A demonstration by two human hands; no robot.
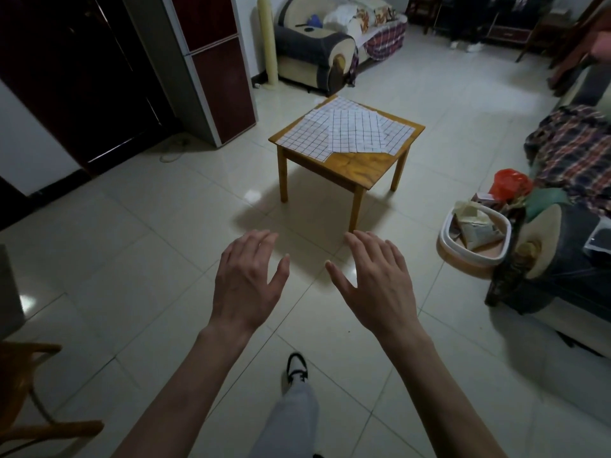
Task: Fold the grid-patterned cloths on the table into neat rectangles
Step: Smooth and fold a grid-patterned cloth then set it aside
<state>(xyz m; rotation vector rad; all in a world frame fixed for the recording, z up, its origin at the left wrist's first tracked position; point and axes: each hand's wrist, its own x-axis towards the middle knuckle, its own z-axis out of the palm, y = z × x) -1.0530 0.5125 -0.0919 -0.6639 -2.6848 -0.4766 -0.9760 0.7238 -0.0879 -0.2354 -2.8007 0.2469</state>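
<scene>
Both hands were held out palm down with fingers straight and spread, the left hand point(246, 282) and the right hand point(375, 285) side by side over bare floor tiles, holding nothing. The grid-patterned cloths point(344, 130) lay well ahead of both hands, spread flat and overlapping on the small wooden worktop point(358, 168), which stood beyond the fingertips and slightly toward the right hand's side.

The cloths overlapped at different angles, so a likely fault was catching two layers at once, or dragging a neighbour askew while lifting one. Some edges seemed to reach the worktop's rim, so a careless pull might have slid a cloth onto the floor. The worktop was low, and folding on it with the other cloths still spread out left little free surface.

How many cloths lay there could not be counted with confidence, since the grids ran together. Whether any was already folded was unclear. The far edges were hard to make out.
</scene>
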